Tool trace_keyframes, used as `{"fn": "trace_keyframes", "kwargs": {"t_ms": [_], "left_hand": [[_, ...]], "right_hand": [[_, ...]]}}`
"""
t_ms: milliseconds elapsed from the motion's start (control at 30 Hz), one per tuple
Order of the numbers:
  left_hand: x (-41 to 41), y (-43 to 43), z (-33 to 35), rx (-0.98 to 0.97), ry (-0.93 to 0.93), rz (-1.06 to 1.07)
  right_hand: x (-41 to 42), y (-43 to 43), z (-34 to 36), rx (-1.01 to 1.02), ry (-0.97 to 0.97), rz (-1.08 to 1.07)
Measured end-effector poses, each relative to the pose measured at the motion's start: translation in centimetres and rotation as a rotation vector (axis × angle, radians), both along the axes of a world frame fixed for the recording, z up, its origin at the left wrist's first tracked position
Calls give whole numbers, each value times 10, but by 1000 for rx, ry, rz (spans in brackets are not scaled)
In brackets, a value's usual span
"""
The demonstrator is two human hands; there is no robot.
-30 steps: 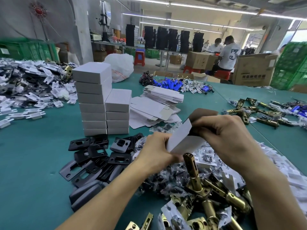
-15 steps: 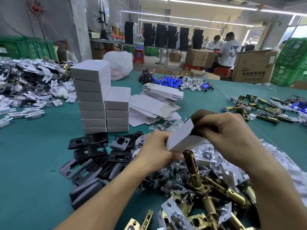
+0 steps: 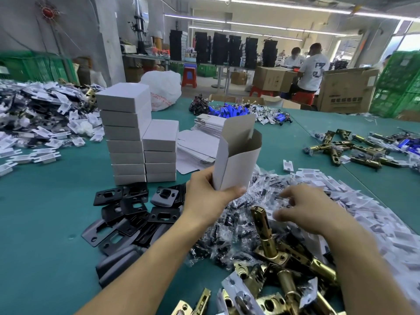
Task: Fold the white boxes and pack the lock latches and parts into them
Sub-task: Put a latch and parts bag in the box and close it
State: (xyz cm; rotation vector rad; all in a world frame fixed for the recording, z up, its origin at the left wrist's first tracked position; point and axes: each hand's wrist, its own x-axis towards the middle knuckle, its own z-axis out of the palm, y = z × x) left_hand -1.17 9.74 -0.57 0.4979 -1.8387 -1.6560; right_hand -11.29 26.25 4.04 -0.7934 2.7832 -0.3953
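Note:
My left hand (image 3: 208,198) grips the bottom of a white box (image 3: 236,160), held upright with its open top and raised flap facing away. My right hand (image 3: 304,210) hovers with spread, blurred fingers over a heap of small clear bags of screws (image 3: 236,226) and holds nothing I can see. A brass lock latch (image 3: 263,233) stands up from a pile of latches just below that hand. Black strike plates (image 3: 134,210) lie scattered left of my left arm.
Two stacks of folded white boxes (image 3: 136,137) stand behind the plates, with flat box blanks (image 3: 200,144) beside them. White plastic inserts (image 3: 354,198) cover the right side. More latches (image 3: 345,148) lie at far right. People sit at the back.
My right hand let go of the box and dropped to the screw bags. My left hand now holds the box alone, raised upright with its top opened out.

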Motion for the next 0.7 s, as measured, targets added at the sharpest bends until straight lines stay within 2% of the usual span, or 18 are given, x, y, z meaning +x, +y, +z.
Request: {"fn": "trace_keyframes", "kwargs": {"t_ms": [233,367,433,567,700], "left_hand": [[-1,-2,-2,-7,-52,23],[0,-2,-3,-1,-95,12],[1,-3,-3,16,-114,-8],[2,-1,-3,-30,-185,-127],[2,0,-4,-107,-213,-242]], "right_hand": [[-5,1,-4,-115,-35,-69],[-3,6,7,-215,83,-66],[-1,9,16,-382,182,-42],[19,9,38,-894,252,68],[29,-2,39,-1018,356,92]]}}
